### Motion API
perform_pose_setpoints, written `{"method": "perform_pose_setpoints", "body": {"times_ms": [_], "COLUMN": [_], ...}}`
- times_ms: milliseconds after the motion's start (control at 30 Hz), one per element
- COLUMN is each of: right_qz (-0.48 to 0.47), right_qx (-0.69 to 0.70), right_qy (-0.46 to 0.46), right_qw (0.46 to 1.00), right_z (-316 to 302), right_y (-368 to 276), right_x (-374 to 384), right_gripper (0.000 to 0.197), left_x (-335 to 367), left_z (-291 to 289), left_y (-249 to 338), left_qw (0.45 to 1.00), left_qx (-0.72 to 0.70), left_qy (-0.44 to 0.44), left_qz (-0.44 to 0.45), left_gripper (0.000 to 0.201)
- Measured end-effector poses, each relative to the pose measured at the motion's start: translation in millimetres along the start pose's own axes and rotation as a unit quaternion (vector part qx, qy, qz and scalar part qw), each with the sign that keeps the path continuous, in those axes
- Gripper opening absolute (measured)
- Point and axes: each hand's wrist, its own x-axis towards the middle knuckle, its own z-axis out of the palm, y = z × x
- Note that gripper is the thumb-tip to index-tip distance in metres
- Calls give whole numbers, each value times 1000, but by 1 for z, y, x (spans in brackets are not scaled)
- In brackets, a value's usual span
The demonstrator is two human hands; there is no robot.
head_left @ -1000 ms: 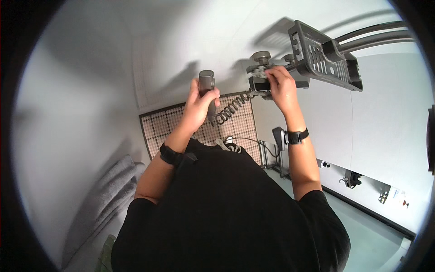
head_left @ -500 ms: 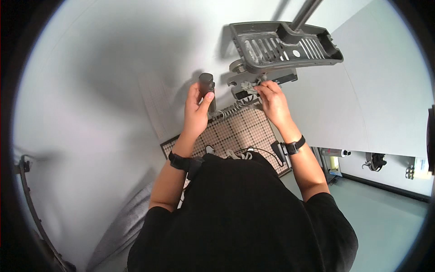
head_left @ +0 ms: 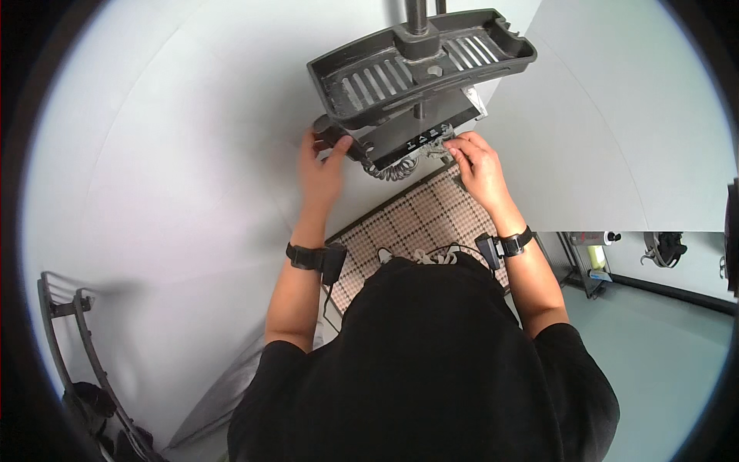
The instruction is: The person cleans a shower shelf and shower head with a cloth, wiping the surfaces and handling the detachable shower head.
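A dark handheld sprayer [head_left: 329, 131] lies tilted between the thumb and fingers of my left hand [head_left: 322, 173]. It is against the left end of a grey shower panel [head_left: 431, 115], which has a dark strip of buttons along its front. From there a coiled hose [head_left: 394, 170] loops below the panel. A crumpled grey cloth [head_left: 437, 147] is pinched in my right hand [head_left: 481, 169], held at the panel's front edge near the buttons. Whether the sprayer sits in the holder is hard to see.
Above the panel a dark slotted shelf [head_left: 462, 79] is fixed to a vertical pole [head_left: 416, 17]. A checked mat [head_left: 416, 212] lies on the floor below. On the left wall is a dark rail rack [head_left: 73, 308]; bottles stand on a rack [head_left: 576, 266] at the right.
My left hand has brought the sprayer from in front of the wall to the panel's left end, tilting it. The cloth in my right hand stays at the panel's front. My view has shifted.
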Motion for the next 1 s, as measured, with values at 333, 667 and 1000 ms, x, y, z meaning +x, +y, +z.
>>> {"method": "perform_pose_setpoints", "body": {"times_ms": [333,667,1000], "right_qz": [11,-9,80], "right_qx": [39,74,321], "right_qy": [-10,-14,-114], "right_qw": [999,997,937], "right_z": [-17,-15,22], "right_y": [23,30,-28], "right_x": [-11,-14,16], "right_gripper": [14,13,16], "left_x": [-8,-5,-67], "left_z": [4,5,-25], "left_y": [33,26,55], "left_qw": [993,993,951], "left_qx": [-108,-101,-179], "left_qy": [41,62,251], "left_qz": [-6,22,-9], "left_gripper": [28,26,35]}}
